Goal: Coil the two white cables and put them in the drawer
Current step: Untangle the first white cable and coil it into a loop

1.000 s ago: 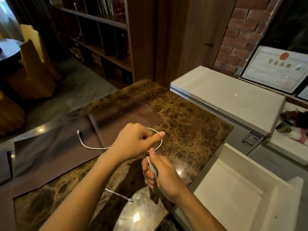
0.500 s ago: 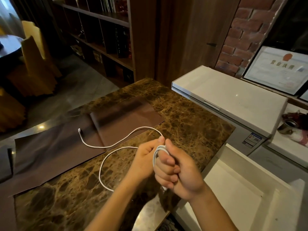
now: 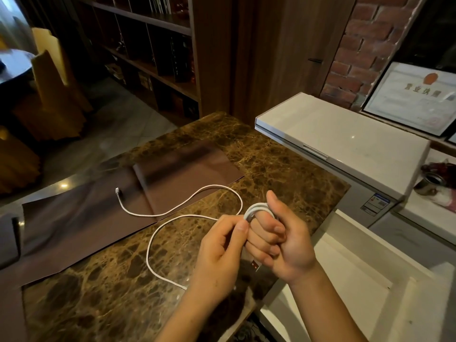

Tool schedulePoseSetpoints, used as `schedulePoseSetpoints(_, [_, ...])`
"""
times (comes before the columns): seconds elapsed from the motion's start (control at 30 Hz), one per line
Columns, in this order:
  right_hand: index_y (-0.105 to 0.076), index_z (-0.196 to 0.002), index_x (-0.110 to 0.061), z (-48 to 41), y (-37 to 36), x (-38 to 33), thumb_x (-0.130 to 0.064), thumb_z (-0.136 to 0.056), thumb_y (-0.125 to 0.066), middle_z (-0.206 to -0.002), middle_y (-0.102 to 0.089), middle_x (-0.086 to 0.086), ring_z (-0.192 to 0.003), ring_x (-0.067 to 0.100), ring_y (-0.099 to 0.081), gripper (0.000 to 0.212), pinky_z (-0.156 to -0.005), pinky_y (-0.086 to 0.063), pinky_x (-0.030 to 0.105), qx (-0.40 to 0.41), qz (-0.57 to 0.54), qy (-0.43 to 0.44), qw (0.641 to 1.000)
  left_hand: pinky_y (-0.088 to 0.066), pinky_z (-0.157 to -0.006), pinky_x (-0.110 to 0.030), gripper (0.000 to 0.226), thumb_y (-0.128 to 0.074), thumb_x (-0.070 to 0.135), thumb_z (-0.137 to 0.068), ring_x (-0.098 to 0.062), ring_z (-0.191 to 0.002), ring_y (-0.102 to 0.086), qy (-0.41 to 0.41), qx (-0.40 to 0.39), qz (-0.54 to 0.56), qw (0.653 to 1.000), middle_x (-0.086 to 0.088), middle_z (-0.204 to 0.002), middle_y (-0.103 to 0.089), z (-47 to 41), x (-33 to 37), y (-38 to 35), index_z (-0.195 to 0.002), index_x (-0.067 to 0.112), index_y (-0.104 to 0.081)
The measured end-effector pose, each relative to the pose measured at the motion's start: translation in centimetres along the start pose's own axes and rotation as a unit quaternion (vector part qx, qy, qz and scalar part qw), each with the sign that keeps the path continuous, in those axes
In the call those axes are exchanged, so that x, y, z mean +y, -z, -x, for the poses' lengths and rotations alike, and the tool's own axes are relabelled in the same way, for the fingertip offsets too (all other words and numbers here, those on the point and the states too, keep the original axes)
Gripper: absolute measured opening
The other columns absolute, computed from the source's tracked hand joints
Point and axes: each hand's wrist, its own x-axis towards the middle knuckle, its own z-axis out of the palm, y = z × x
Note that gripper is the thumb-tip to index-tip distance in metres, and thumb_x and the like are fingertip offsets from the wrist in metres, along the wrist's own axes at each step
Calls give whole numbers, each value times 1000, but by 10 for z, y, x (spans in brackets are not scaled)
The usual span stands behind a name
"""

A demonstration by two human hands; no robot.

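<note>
One white cable (image 3: 197,191) can be counted for certain. Part of it is wound in a small coil (image 3: 257,209) round the curled fingers of the right hand (image 3: 286,245), whose grip holds it, thumb up. The left hand (image 3: 219,255) pinches the strand beside the coil and hides the near loop's end. Two loose loops trail over the marble worktop (image 3: 283,169) and two brown mats (image 3: 187,169). One open white drawer (image 3: 350,292) sits to the right, with one chest freezer (image 3: 345,137) beyond it.

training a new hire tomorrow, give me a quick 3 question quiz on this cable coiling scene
1. True or false: the white rectangular drawer is open.
2. What is looped round the fingers of the right hand? A) thin white cable B) black rope
3. Fill in: the cable's small loose connector end lies on the flat dark brown ___.
Key: 1 true; 2 A; 3 mat
</note>
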Motion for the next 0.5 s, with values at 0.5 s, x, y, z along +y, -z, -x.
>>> schedulePoseSetpoints(0.5, [-61,-77,-10,-3,-2,7,-47,-93,-53,-54,-38,0,-54,13,-48,41,-67,-54,27,211,217,7,953,-47,-67,-17,25,-43,17,-107,-5,-75,-63,25,30,-145,989,15,-82,-67,-11,6,15,-91,21,-62])
